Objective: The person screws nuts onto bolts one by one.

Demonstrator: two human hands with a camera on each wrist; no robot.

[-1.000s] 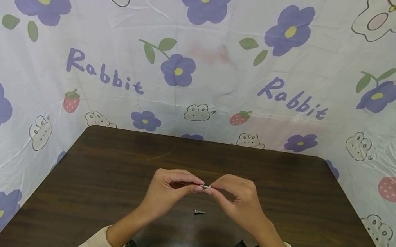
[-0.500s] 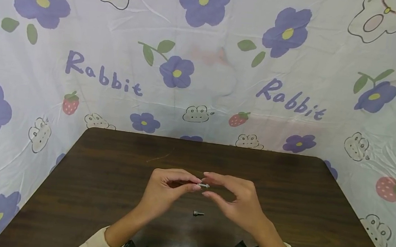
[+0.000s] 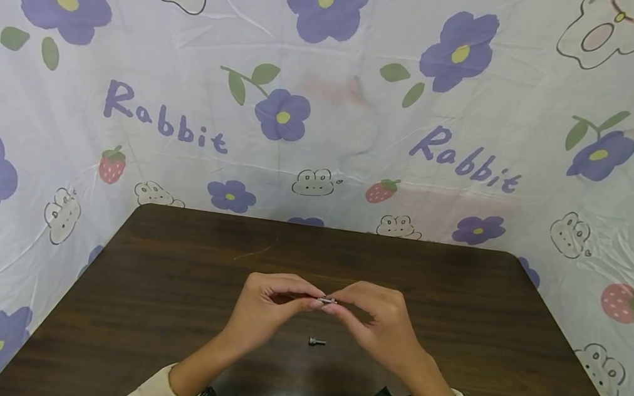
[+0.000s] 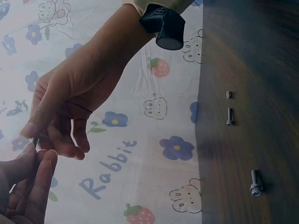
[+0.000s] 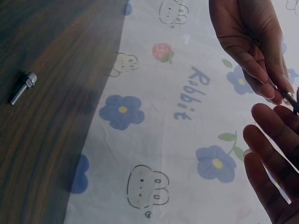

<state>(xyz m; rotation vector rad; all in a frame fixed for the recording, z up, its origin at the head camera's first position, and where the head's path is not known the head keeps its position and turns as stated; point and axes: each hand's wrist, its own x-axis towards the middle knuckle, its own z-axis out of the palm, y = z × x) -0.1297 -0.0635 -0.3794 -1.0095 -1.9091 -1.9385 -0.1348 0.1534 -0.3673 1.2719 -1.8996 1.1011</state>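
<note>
A small metal bolt (image 3: 327,300) is held level between both hands above the table. The thumb and fingers of my left hand (image 3: 264,310) pinch its left end. At the wider right end, the thumb and index finger of my right hand (image 3: 382,317) close around it. In the right wrist view the bolt's dark shank (image 5: 288,97) shows between the left fingertips and the right hand, whose other fingers are spread apart. Another bolt (image 3: 317,342), its head to the left, lies on the table below the hands.
The left wrist view shows a further bolt (image 4: 230,116) and a small nut-like piece (image 4: 229,94) on the brown wooden table (image 3: 177,242). A printed cloth (image 3: 355,145) hangs around the table's back and sides.
My right fingers parted from the bolt's right end half a second ago, baring it, and now close around it again. My left hand keeps its pinch, nearly still.
</note>
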